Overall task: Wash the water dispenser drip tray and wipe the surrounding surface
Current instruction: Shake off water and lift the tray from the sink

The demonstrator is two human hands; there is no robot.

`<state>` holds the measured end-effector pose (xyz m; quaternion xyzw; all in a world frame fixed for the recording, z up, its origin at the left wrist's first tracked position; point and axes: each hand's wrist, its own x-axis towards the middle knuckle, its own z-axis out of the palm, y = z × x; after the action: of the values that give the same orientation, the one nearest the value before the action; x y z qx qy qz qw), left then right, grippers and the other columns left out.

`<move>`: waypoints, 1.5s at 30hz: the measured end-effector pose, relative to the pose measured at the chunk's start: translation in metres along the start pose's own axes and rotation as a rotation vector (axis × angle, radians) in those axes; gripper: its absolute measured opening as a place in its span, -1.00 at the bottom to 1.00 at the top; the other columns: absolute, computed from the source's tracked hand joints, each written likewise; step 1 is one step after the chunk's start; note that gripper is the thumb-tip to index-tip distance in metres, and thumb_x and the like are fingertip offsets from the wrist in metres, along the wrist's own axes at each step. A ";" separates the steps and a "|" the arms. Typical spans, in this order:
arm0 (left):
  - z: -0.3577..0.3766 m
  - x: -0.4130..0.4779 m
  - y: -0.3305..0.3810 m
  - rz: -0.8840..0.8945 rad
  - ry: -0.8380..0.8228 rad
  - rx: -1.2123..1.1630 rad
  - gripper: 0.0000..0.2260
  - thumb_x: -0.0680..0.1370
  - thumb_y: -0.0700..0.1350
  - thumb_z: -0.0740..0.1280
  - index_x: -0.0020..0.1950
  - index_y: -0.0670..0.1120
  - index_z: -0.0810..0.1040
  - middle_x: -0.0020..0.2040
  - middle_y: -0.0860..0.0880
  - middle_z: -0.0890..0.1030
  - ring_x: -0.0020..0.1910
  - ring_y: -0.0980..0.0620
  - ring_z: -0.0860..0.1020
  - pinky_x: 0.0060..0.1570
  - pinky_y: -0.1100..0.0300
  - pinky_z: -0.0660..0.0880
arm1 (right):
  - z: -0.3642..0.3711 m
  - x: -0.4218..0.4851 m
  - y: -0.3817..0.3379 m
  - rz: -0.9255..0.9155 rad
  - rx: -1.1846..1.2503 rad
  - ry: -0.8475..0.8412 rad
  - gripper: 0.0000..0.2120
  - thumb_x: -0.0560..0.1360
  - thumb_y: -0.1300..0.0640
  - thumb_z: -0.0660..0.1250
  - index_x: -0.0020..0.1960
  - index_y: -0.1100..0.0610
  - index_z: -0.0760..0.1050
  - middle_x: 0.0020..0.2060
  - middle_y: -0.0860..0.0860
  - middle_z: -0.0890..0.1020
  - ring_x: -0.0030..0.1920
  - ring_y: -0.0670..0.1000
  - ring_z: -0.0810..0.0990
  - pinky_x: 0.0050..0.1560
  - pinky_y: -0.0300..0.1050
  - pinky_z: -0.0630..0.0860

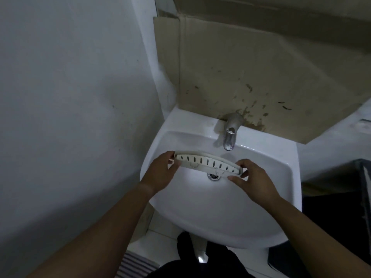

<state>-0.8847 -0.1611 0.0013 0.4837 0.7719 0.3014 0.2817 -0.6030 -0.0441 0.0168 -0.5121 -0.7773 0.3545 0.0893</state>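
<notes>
Head: drip tray point(208, 164) above sink point(200, 209)

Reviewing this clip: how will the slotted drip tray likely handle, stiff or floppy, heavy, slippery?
Probably stiff: the drip tray spans between left hand and right hand, held only at its ends, without sagging. Likely light, since fingertip holds suffice. It may turn slippery once wetted under the tap.
</notes>
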 end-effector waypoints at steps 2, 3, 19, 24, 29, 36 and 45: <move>-0.001 -0.003 -0.002 0.023 -0.031 0.021 -0.72 0.60 0.01 0.30 0.28 -0.03 0.50 0.20 0.03 0.59 0.06 0.12 0.54 -0.13 0.49 0.34 | 0.000 -0.003 0.001 0.001 -0.007 0.018 -0.68 0.38 -0.04 0.54 0.01 -0.13 0.45 -0.05 -0.16 0.62 -0.10 -0.14 0.61 -0.19 -0.10 0.53; -0.002 -0.005 -0.002 0.033 -0.037 0.026 -0.71 0.59 0.00 0.33 0.28 -0.03 0.49 0.20 0.04 0.58 0.07 0.12 0.53 -0.14 0.52 0.33 | 0.000 -0.005 0.002 -0.005 -0.010 0.025 -0.67 0.37 -0.01 0.55 0.00 -0.12 0.44 -0.06 -0.16 0.62 -0.10 -0.12 0.61 -0.19 -0.09 0.53; -0.025 -0.008 0.022 -0.208 -0.006 0.050 -0.21 0.52 0.42 0.01 -0.10 -0.30 0.59 -0.18 -0.21 0.64 -0.20 -0.05 0.59 -0.17 0.18 0.45 | -0.016 -0.017 -0.012 0.026 0.234 -0.012 -0.70 0.59 -0.19 0.21 -0.16 -0.03 0.52 -0.32 -0.06 0.68 -0.34 -0.07 0.62 -0.16 -0.09 0.53; -0.028 -0.009 0.029 -0.208 0.007 -0.017 -0.38 0.55 0.38 0.05 -0.23 -0.10 0.61 -0.30 0.01 0.65 -0.26 0.08 0.62 -0.19 0.13 0.49 | -0.027 -0.014 -0.026 0.056 0.184 0.017 -0.52 0.60 -0.26 0.12 -0.29 0.03 0.51 -0.42 -0.01 0.62 -0.42 -0.15 0.54 -0.27 -0.15 0.42; -0.033 -0.008 0.036 -0.192 0.134 -0.182 -0.64 0.51 0.26 0.30 -0.08 -0.04 0.52 -0.20 0.02 0.69 -0.20 0.08 0.66 -0.18 0.14 0.52 | -0.039 -0.015 -0.035 -0.005 0.209 0.081 -0.65 0.58 -0.27 0.16 -0.16 -0.05 0.50 -0.30 -0.06 0.65 -0.29 -0.09 0.60 -0.20 -0.02 0.53; -0.044 -0.018 0.047 0.163 0.190 -0.254 -0.74 0.52 -0.12 0.44 0.20 -0.04 0.57 0.14 0.15 0.60 0.09 0.27 0.60 -0.08 0.42 0.54 | -0.039 -0.032 -0.026 -0.289 0.014 0.256 -0.76 0.44 -0.05 0.47 0.01 -0.15 0.43 0.00 -0.27 0.59 -0.02 -0.20 0.56 -0.17 -0.14 0.55; -0.030 -0.033 0.038 0.302 0.138 0.022 -0.75 0.51 -0.15 0.43 0.14 0.02 0.49 0.10 0.16 0.51 0.09 0.24 0.50 0.07 0.44 0.42 | -0.028 -0.039 -0.020 -0.254 -0.208 0.232 -0.50 0.35 0.05 0.57 0.24 -0.09 0.50 0.08 -0.18 0.58 -0.07 -0.14 0.58 -0.15 -0.22 0.53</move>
<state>-0.8728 -0.1838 0.0537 0.5755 0.7111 0.3645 0.1743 -0.5855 -0.0687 0.0590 -0.4536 -0.8526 0.1970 0.1689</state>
